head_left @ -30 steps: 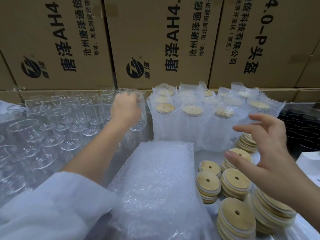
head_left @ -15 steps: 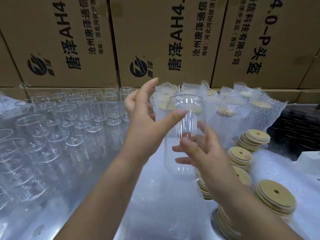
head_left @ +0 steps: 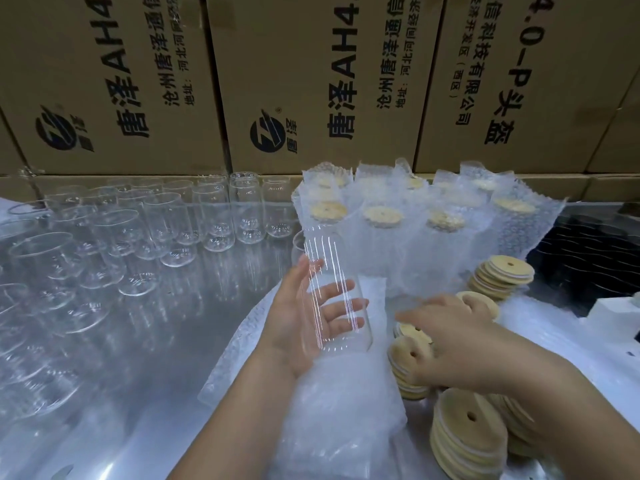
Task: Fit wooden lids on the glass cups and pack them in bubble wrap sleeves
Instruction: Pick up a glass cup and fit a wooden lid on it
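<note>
Head view: your left hand (head_left: 294, 325) wraps the near-upright glass cup (head_left: 329, 251), mouth up; your right hand (head_left: 450, 337), just beside it, lies over the wooden lids (head_left: 406, 348), grip unclear.

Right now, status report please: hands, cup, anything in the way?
Left hand grips clear glass cup, no lid on. Right hand open over round wooden lids. Nothing blocking.

Left hand (head_left: 301, 327): forearm bare, palm up, thumb and spread fingers held round a glass cup (head_left: 327, 251). Right hand (head_left: 450, 337): palm down, fingers extended, blurred.
</note>
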